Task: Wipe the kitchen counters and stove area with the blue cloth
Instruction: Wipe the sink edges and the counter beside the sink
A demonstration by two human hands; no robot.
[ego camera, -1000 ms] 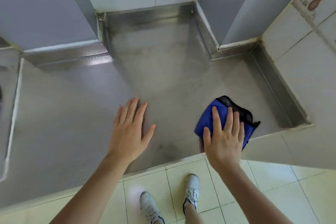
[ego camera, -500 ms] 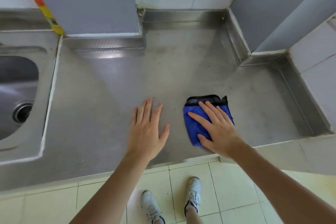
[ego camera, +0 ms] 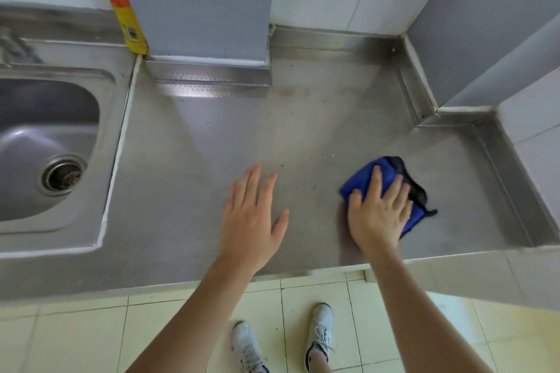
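A folded blue cloth [ego camera: 362, 180] with a black edge lies on the steel counter [ego camera: 197, 160], toward its right end. My right hand [ego camera: 378, 215] presses flat on the cloth with straight, spread fingers and covers most of it. My left hand [ego camera: 253, 218] rests flat on the bare counter to the left of the cloth, fingers straight and slightly spread. A gap of counter separates the two hands.
A steel sink [ego camera: 45, 145] with a round drain [ego camera: 62, 175] sits at the left. Grey pillars [ego camera: 206, 3] and a tiled wall rise behind the counter; a raised steel lip [ego camera: 512, 179] bounds its right end. A yellow strip [ego camera: 121, 0] runs down the wall. My shoes stand on the floor tiles below.
My right hand has slid the cloth to the right across the counter, and its fingers now point away from me. The view has shifted left, showing more of the sink. My left hand stays flat.
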